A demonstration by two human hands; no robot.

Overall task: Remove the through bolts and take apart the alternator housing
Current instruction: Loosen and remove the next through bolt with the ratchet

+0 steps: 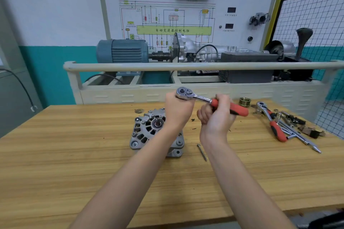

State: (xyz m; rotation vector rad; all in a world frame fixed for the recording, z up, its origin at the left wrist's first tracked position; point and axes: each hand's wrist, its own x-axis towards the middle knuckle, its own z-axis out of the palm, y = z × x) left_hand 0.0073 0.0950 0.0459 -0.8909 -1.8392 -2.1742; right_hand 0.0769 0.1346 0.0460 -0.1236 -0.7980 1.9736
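The grey alternator (149, 132) lies on the wooden bench (74, 154), its vented end face up. My left hand (177, 111) hovers above its right side, fingers curled round the underside of the ratchet head. A ratchet wrench (197, 96) with a red handle is held level above the bench. My right hand (217, 115) grips that red handle. What hangs below the ratchet head is hidden by my left hand. One long through bolt (202, 152) lies loose on the bench to the right of the alternator.
At the right of the bench lie a second red-handled ratchet (271, 121), extension bars, small dark parts and a brass-coloured pulley (244, 101). A washer-like ring (139, 111) sits behind the alternator. A training rig with a blue motor (121, 51) stands behind the bench.
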